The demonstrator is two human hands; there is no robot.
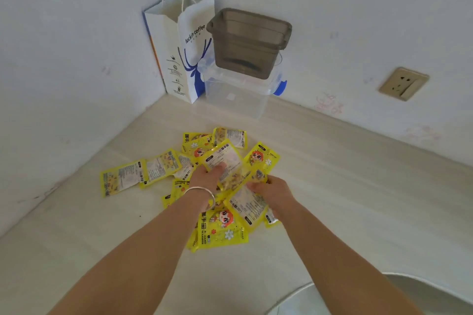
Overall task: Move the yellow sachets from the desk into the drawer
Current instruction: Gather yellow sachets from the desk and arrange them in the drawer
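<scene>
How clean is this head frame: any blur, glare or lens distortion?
Head view: wide-angle bending curves the desk edges and wall corner; light is soft and even, shadows faint; sachets print reads sharp nearby, while the hands look slightly soft; no strong glare.

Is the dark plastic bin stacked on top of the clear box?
Yes, the dark plastic bin sits on the lid of the clear box, in the desk corner beside the white paper bag.
</scene>
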